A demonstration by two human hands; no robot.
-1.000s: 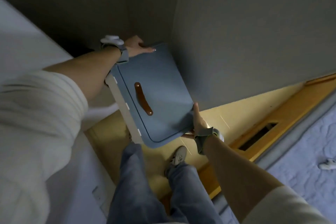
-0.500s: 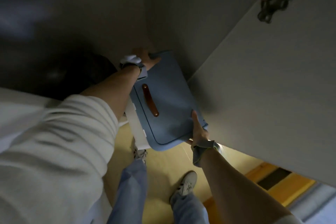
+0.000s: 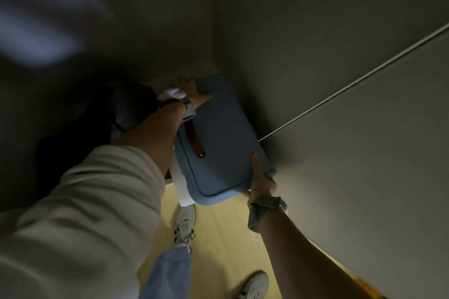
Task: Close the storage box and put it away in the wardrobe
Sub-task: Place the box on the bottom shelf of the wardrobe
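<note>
The storage box (image 3: 226,143) has a blue lid with a brown strap handle (image 3: 195,139) and a white body showing along its left side. The lid is shut on it. The box sits partly inside the dark wardrobe (image 3: 279,31), against the right inner wall. My left hand (image 3: 188,87) grips the far end of the box, deep in the wardrobe. At the box's near right corner is my right hand (image 3: 261,179), thumb on the lid and fingers underneath.
The grey wardrobe door (image 3: 376,153) stands open on the right, close to the box. Dark items (image 3: 102,124) lie in the wardrobe to the left of the box. Yellow wooden floor (image 3: 218,238) and my two white shoes are below.
Both hands have carried the box up and deeper into the wardrobe. My head has tilted, so the view now looks further into the dark interior.
</note>
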